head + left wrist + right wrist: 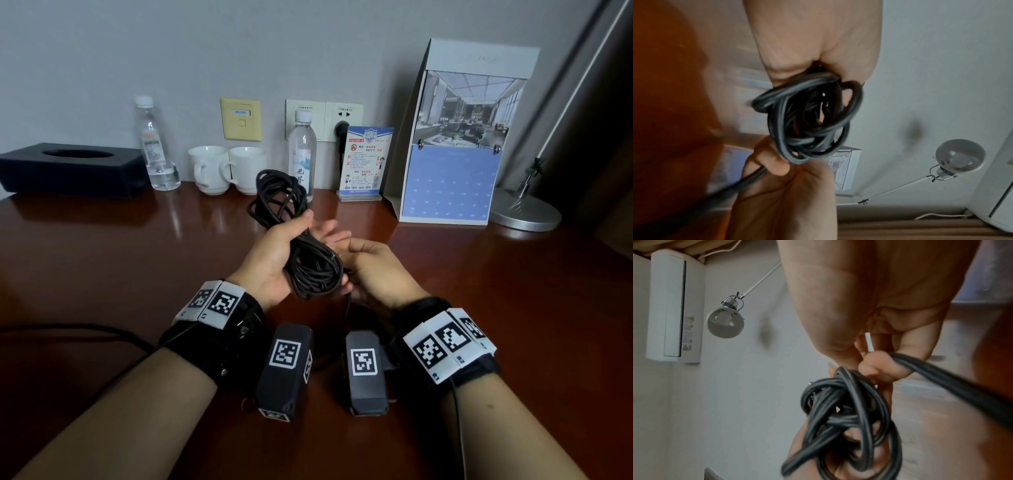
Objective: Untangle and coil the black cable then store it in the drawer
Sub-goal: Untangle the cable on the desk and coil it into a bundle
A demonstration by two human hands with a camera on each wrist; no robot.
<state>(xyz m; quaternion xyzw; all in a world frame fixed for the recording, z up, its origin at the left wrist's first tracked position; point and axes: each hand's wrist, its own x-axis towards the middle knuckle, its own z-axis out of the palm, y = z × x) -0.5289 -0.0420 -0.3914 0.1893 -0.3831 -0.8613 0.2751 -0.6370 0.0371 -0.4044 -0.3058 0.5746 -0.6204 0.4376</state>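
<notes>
So the black cable (301, 240) is bunched in loops above the desk (137, 246), just in front of the labelled water bottle (302, 150). Left hand (274, 260) grips its middle, right hand (373, 270) pinches a loose strand.

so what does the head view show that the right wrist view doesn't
Only the head view shows the wooden desk and what stands at its back edge: two water bottles, two white cups, the black tissue box and the calendar.

Only the right wrist view shows the lamp head, the wall air conditioner and a white tie pinched in the right hand.

Both show the black cable bundled between the left hand and the right hand.
</notes>
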